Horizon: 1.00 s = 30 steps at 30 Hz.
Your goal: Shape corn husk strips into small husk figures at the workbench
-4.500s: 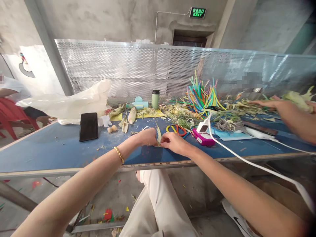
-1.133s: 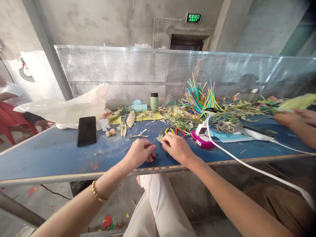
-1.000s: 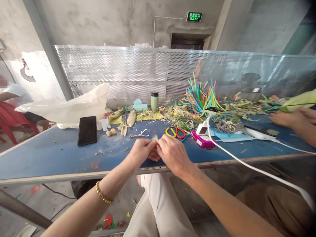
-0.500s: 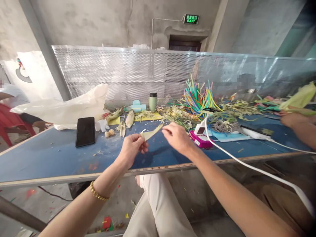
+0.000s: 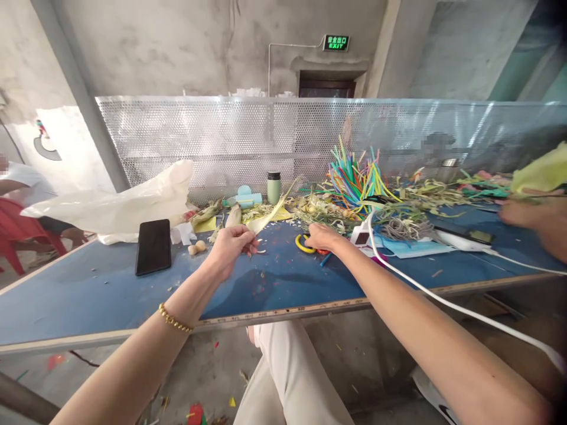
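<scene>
Pale cream-green husk (image 5: pixel 264 221), broad at its lower end and tapering to a thin, slightly blurred tip, slants up and rightward above the blue table (image 5: pixel 287 292). Its broad end is clamped between the thumb and fingers of the left hand (image 5: pixel 234 243); a gold bracelet (image 5: pixel 173 321) circles that wrist. Right hand (image 5: pixel 322 237), well apart from the husk, has its fingers bent down at the scissors (image 5: pixel 303 245), whose yellow loop shows beside them; whether they are closed on a handle cannot be told. Beyond the husk, left of its tip, stands an upright green flask (image 5: pixel 274 190). Left of the left hand lies a black phone (image 5: pixel 153 248). Behind the right hand, multicoloured stems (image 5: pixel 352 177) fan upward. At far right, a co-worker's hand (image 5: pixel 525 215) adjoins a green leaf (image 5: pixel 541 170).
</scene>
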{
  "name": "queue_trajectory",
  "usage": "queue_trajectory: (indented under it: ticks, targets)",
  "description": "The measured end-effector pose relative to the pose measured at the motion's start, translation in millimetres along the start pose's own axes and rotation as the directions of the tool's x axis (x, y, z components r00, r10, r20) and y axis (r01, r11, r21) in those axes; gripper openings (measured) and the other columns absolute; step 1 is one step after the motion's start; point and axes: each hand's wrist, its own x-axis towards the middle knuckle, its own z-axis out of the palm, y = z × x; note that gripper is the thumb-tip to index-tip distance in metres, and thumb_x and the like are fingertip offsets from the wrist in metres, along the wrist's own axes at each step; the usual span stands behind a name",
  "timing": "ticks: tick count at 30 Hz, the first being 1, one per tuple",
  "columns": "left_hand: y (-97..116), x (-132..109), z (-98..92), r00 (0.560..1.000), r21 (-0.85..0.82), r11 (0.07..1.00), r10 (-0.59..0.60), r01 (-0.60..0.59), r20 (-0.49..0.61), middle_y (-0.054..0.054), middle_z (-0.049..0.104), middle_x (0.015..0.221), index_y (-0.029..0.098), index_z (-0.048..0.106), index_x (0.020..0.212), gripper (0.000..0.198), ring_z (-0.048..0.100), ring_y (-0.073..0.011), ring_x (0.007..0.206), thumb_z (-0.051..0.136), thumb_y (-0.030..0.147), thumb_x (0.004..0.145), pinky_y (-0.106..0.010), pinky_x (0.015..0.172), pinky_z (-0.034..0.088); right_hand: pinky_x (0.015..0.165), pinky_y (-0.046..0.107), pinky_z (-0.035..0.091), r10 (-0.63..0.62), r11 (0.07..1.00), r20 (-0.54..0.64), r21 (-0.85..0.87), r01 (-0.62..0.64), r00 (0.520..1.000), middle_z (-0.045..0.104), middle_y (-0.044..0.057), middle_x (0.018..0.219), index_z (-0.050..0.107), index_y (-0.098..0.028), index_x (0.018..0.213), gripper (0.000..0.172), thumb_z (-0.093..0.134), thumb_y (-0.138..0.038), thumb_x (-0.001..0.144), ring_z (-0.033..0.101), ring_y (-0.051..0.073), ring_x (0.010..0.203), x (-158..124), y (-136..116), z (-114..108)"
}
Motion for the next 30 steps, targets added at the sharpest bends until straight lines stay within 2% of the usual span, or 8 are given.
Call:
queue_trajectory:
  ticks: [6,9,12,13,15,20,26,30]
  targets:
    - [4.0,26.9,5.8,0.997,0.065,0.995,0.076,-0.078,0.033,-0.001,0.061,0.057,0.015,0.057,0.061,0.017,0.055,-0.0099,0.047,0.066,0.029,0.067,-0.023,0.048,0.042,0.072,0.028,0.047,-0.023,1.000,-0.021,-0.006,0.023,1.000,0.072,0.023,0.104,0.073,-0.006,0.102,0.031,0.063,-0.019,0.076,0.068,0.028,0.097,-5.9,4.4,-0.8]
    - [2.3,42.5,13.1,0.986,0.218,0.963,0.165,-0.155,-0.026,0.000,0.061,0.054,0.015,0.058,0.059,0.017,0.053,-0.0094,0.045,0.063,0.029,0.069,-0.022,0.048,0.041,0.074,0.031,0.047,-0.031,0.999,-0.187,0.032,0.038,0.982,0.072,0.021,0.098,0.074,-0.008,0.093,0.023,0.058,-0.019,0.081,0.068,0.028,0.093,-20.6,-2.9,-10.2]
    - [-1.7,54.1,21.3,0.968,0.356,0.912,0.242,-0.205,-0.064,0.000,0.061,0.051,0.016,0.060,0.058,0.018,0.052,-0.0093,0.045,0.061,0.029,0.070,-0.021,0.049,0.039,0.075,0.030,0.046,-0.038,0.932,-0.565,0.277,0.233,0.824,0.073,0.012,0.086,0.072,-0.014,0.086,0.021,0.054,-0.024,0.088,0.067,0.022,0.085,-36.3,-18.5,-26.4]
    - [-3.4,56.2,24.2,0.964,0.378,0.900,0.260,-0.219,-0.061,-0.001,0.061,0.050,0.016,0.061,0.058,0.019,0.052,-0.0094,0.045,0.061,0.030,0.071,-0.021,0.049,0.039,0.074,0.028,0.046,-0.071,0.855,-0.631,0.360,0.373,0.773,0.073,0.009,0.084,0.071,-0.015,0.087,0.019,0.055,-0.024,0.088,0.066,0.019,0.080,-38.9,-24.5,-31.6]
    - [-6.5,57.8,29.5,0.958,0.391,0.885,0.286,-0.251,-0.032,-0.001,0.061,0.050,0.016,0.061,0.059,0.020,0.052,-0.0096,0.046,0.060,0.030,0.072,-0.021,0.049,0.038,0.067,0.026,0.046,-0.079,0.691,-0.668,0.499,0.524,0.740,0.071,0.006,0.076,0.070,-0.014,0.085,0.014,0.060,-0.023,0.085,0.064,0.016,0.070,-37.8,-35.9,-38.3]
    - [-8.9,52.5,34.7,0.947,0.470,0.831,0.319,-0.296,0.032,0.001,0.059,0.049,0.017,0.062,0.060,0.020,0.052,-0.0103,0.047,0.055,0.026,0.075,-0.021,0.051,0.038,0.053,0.022,0.043,-0.139,0.511,-0.584,0.649,0.563,0.800,0.066,0.002,0.063,0.066,-0.015,0.071,0.006,0.067,-0.017,0.076,0.058,0.012,0.055,-13.3,-52.7,-25.9]
    - [-8.1,51.1,27.0,0.933,0.578,0.741,0.341,-0.342,0.115,0.001,0.060,0.051,0.017,0.060,0.058,0.022,0.053,-0.0105,0.049,0.052,0.022,0.078,-0.021,0.052,0.036,0.037,0.020,0.036,-0.130,0.258,-0.449,0.845,0.467,0.884,0.057,-0.003,0.050,0.065,-0.015,0.078,0.020,0.069,-0.034,0.076,0.048,0.009,0.040,-2.2,-57.6,-2.0]
    - [-11.4,53.0,27.8,0.929,0.498,0.793,0.363,-0.351,0.076,0.000,0.064,0.057,0.016,0.065,0.068,0.014,0.059,-0.0120,0.056,0.055,0.022,0.077,-0.021,0.056,0.041,0.036,0.020,0.037,-0.098,0.171,-0.438,0.877,0.449,0.894,0.057,-0.003,0.052,0.064,-0.015,0.075,0.024,0.071,-0.037,0.072,0.048,0.009,0.041,-3.4,-56.5,0.0]
